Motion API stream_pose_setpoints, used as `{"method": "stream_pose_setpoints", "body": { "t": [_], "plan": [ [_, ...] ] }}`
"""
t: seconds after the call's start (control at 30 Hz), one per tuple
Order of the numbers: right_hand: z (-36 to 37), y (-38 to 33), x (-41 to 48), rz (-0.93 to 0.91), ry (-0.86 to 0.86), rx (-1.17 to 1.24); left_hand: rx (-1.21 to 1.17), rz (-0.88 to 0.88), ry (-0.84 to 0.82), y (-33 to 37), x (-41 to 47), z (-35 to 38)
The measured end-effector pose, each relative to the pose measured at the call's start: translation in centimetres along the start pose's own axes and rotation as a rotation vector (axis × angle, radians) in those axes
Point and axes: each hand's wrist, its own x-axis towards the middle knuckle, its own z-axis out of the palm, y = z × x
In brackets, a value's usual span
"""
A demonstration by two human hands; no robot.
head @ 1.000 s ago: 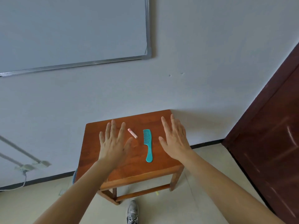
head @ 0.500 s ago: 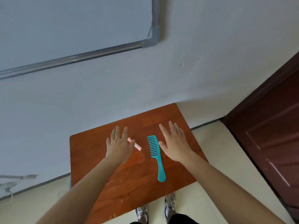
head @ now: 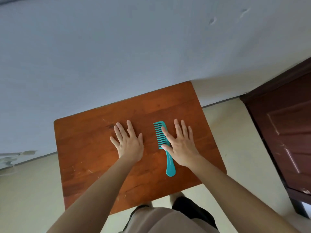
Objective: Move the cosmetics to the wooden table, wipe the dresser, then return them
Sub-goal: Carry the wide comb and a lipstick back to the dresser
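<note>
The right hand [head: 182, 146], fingers straight, touches the teal plastic wide-toothed comb [head: 170, 165], its rounded handle pointing to 6 o'clock. The left hand [head: 128, 142] lies flat and splayed at the comb's 9 o'clock on the scratched reddish wooden counter [head: 84, 148].

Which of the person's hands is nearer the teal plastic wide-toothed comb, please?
Right. The right hand overlaps the teal comb; the left hand lies flat, apart, on its toothed side.

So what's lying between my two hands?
In the head view, only the teal comb, teeth facing the left hand, with the right hand overlapping its spine; otherwise bare wooden table.
</note>
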Motion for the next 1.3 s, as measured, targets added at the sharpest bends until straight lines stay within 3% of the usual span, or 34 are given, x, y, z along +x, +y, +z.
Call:
{"method": "stream_pose_setpoints", "body": {
  "t": [0.3,0.47,0.63,0.83,1.07,1.3],
  "plan": [
    [-0.8,-2.3,0.9,0.147,0.134,0.139,0.225,0.158,0.08,-2.7,-2.0,0.1],
    [-0.4,-4.4,0.6,0.059,0.187,0.177,0.23,0.298,0.007,-5.2,-2.2,-0.5],
    [-0.8,-6.2,0.9,0.293,0.058,0.523,0.272,0.322,-0.019,-7.4,-2.6,-1.0],
    [-1.0,-6.4,-2.6,0.312,0.051,0.427,0.286,0.434,0.01,-7.7,-3.0,-3.2],
    [-5.6,-1.2,-12.4,0.448,0.363,0.317,0.267,0.825,0.214,1.6,-5.0,-9.0],
    [-8.7,4.8,-30.0,0.691,0.818,0.026,0.149,1.337,0.381,15.9,-16.4,-10.7]
  ]
}}
